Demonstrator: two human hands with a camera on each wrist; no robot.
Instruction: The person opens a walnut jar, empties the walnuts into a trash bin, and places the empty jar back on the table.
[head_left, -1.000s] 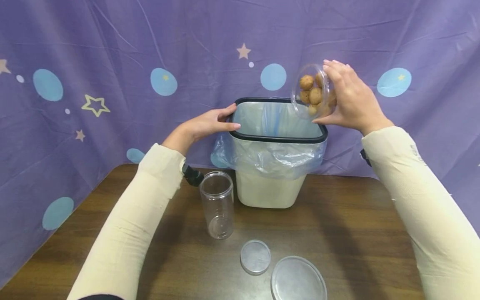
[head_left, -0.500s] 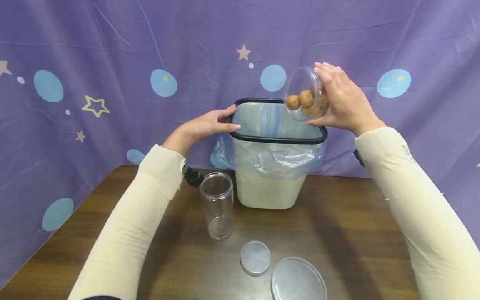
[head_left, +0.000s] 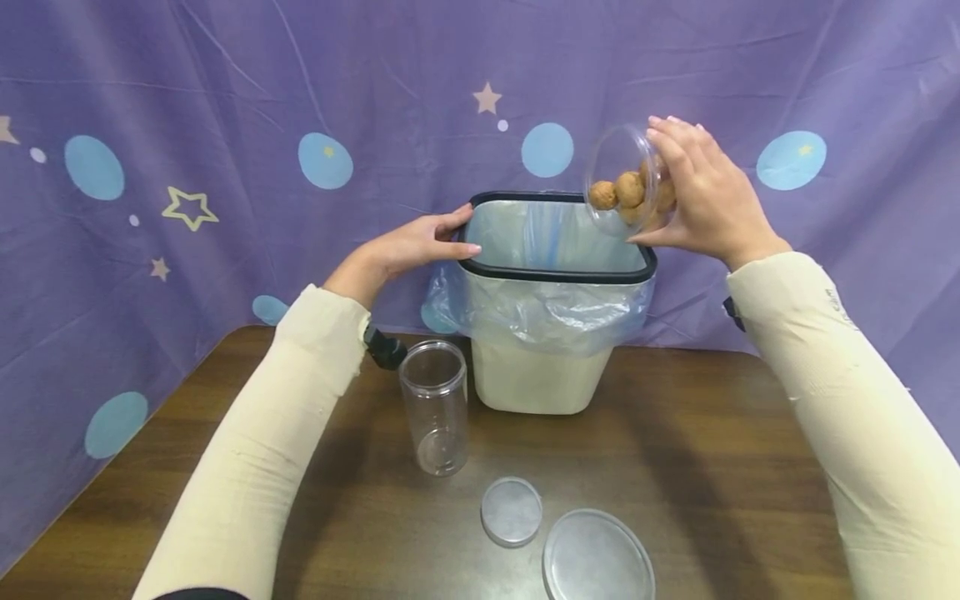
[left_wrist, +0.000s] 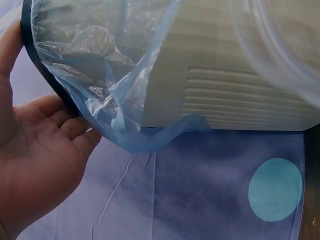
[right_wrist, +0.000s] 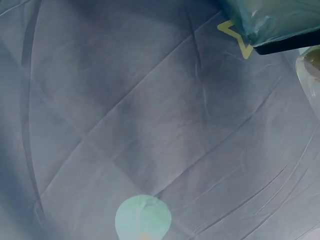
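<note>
In the head view, my right hand (head_left: 705, 192) grips a clear plastic jar (head_left: 618, 137) above the right side of a trash bin (head_left: 536, 375). The jar lies tipped, its wide mouth facing left, with several brown walnuts (head_left: 628, 190) gathered along its lower side. The hand hides the jar's base. My left hand (head_left: 412, 248) holds the bin's black rim (head_left: 555, 275) at the left corner; in the left wrist view its fingers (left_wrist: 75, 127) curl beneath that rim. A translucent bluish bag (head_left: 555, 312) lines the bin and folds over outside. The right wrist view barely catches the jar (right_wrist: 309, 82).
An uncapped tall clear jar (head_left: 435, 417) stands upright left of the bin, close to my left wrist. Toward the front of the wooden table (head_left: 720, 467) lie a small round lid (head_left: 512, 512) and a larger one (head_left: 598, 560). A purple curtain (head_left: 240, 75) hangs behind.
The tipped jar has moved left and then back right with my right hand. The walnuts inside have rolled lower toward its mouth. My left hand keeps its place on the rim.
</note>
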